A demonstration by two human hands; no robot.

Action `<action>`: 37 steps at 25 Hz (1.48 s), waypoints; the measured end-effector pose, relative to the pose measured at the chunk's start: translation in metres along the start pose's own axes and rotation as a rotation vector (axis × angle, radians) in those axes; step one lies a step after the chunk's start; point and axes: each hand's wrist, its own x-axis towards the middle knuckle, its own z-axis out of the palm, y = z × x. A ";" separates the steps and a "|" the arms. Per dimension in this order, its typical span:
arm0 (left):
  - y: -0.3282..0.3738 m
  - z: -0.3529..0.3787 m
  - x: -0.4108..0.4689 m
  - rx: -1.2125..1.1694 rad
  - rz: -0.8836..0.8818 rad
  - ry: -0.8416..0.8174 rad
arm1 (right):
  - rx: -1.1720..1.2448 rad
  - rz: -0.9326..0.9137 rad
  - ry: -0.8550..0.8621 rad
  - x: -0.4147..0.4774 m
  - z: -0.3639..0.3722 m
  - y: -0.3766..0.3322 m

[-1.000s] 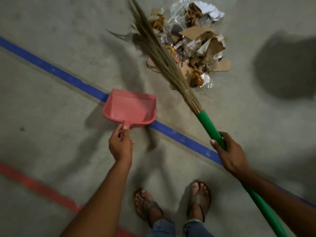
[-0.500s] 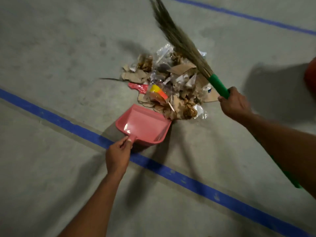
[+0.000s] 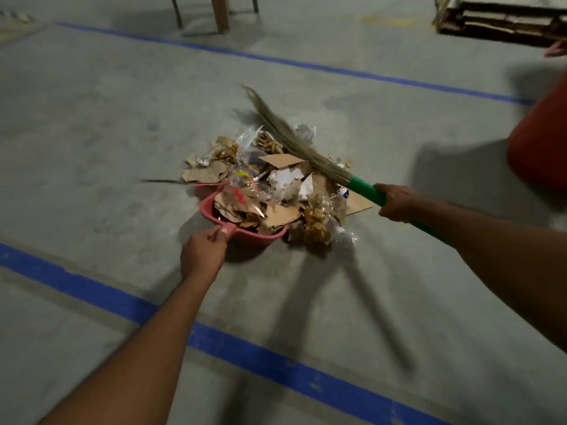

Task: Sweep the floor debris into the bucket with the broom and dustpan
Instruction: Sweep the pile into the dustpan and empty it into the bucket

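Right hand (image 3: 399,202) wrapped round the broom (image 3: 294,142), left hand (image 3: 202,253) pinching its handle, the person had just swept debris (image 3: 276,185) into the previously empty dustpan (image 3: 209,207), starting the loading.

Half a second ago the pink plastic dustpan (image 3: 207,207) lay bare at the 7 o'clock edge of the heap of cardboard scraps and crumpled plastic wrap (image 3: 285,179). The left hand (image 3: 202,253) has since pushed it under the heap, and scraps now lie in it. The green-handled grass broom (image 3: 310,154) in the right hand (image 3: 399,202) has dropped onto the heap's 2 o'clock side, bristles pointing to 11 o'clock. More of the red bucket (image 3: 540,142) shows at 3 o'clock.
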 end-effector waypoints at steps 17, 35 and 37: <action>-0.040 -0.033 0.021 0.134 -0.088 0.064 | 0.123 0.003 -0.055 0.019 0.006 -0.017; -0.040 -0.035 0.033 -0.077 -0.127 -0.158 | -0.212 -0.360 0.061 -0.037 0.015 0.044; -0.043 -0.033 0.029 -0.101 -0.107 -0.148 | -0.223 -0.346 0.085 -0.045 0.015 0.045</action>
